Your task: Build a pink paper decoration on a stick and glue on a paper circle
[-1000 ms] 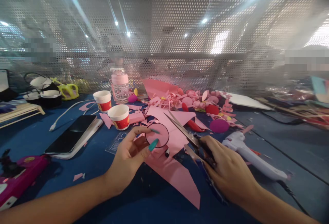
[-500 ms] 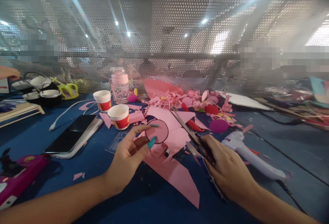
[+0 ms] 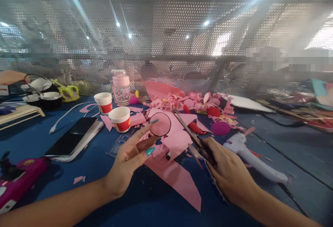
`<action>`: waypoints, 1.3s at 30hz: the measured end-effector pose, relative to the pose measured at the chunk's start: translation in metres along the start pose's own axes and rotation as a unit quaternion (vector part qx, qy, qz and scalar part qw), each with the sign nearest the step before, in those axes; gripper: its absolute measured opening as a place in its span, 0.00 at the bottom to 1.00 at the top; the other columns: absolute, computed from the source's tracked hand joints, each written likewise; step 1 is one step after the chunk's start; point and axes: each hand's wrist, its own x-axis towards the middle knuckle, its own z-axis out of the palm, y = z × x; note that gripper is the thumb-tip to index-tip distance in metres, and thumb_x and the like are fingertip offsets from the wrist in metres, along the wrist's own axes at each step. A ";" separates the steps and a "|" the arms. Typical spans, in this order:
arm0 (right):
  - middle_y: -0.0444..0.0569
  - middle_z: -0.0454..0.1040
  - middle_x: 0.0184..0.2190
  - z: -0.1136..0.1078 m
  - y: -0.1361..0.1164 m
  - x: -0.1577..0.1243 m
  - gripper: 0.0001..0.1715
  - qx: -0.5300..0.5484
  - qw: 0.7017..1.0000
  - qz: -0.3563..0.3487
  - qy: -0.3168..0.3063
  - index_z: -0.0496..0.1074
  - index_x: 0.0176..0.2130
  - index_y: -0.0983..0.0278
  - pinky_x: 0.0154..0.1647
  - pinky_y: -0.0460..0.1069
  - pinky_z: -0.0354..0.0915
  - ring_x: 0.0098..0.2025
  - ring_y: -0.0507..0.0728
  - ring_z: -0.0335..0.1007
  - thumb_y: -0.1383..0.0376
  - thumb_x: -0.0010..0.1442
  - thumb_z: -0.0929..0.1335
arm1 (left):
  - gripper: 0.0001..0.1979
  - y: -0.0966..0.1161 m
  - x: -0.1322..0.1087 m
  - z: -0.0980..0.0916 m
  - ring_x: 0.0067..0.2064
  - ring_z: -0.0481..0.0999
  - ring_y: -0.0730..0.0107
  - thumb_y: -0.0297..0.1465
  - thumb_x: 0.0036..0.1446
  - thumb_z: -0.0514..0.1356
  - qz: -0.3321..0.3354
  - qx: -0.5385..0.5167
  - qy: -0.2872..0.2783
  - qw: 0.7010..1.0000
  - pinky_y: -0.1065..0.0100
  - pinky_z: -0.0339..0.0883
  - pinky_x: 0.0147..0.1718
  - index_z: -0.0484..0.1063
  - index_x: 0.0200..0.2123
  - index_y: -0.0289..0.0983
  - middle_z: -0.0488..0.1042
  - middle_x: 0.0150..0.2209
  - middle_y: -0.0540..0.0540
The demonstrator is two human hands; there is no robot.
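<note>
A pink paper circle [image 3: 162, 128] with a dark outline sits at the fingertips of my left hand [image 3: 127, 161]. The index finger lies across its front and the middle finger appears to be behind it. The thumb is apart from the circle. My right hand [image 3: 229, 168] grips scissors [image 3: 187, 128] with dark blue handles, their blades spread and pointing up and left. Between the hands, a large pink paper sheet [image 3: 179, 182] and other pink pieces lie on the blue table.
Paper cups [image 3: 122, 120] and a pink-topped bottle [image 3: 121, 86] stand at left-centre. A phone [image 3: 71, 135] and a magenta power strip [image 3: 23, 182] lie left. Pink scraps [image 3: 179, 100] are heaped behind. A glue gun [image 3: 255, 159] lies right. Another person's hand [image 3: 13, 77] is at far left.
The circle has shifted up slightly in my left hand, and the thumb has come away from it. My right hand and the scissors have hardly moved. The other person's hand reaches further right.
</note>
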 end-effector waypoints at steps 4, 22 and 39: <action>0.51 0.73 0.28 0.001 0.002 0.000 0.11 0.013 1.000 -0.001 0.002 0.60 0.35 0.62 0.25 0.50 0.64 0.28 0.58 0.71 0.58 0.59 0.56 | 0.26 0.001 0.000 0.000 0.56 0.65 0.63 0.26 0.54 0.58 -0.002 -0.006 -0.003 1.000 0.65 0.61 0.53 0.61 0.56 0.49 0.70 0.53 0.49; 0.48 0.70 0.25 0.002 0.003 -0.002 0.11 0.000 1.000 -0.009 0.001 0.57 0.33 0.61 0.23 0.49 0.62 0.25 0.57 0.69 0.57 0.61 0.55 | 0.27 -0.002 0.000 0.000 0.56 0.65 0.60 0.22 0.51 0.56 0.012 -0.018 -0.018 1.000 0.60 0.60 0.54 0.63 0.54 0.48 0.68 0.54 0.49; 0.49 0.71 0.26 0.005 0.003 -0.001 0.08 0.006 1.000 -0.018 0.004 0.57 0.34 0.61 0.23 0.49 0.63 0.26 0.57 0.70 0.59 0.60 0.57 | 0.18 0.002 0.003 0.004 0.49 0.70 0.66 0.28 0.53 0.59 0.024 0.010 0.025 0.999 0.69 0.64 0.47 0.68 0.48 0.43 0.71 0.49 0.46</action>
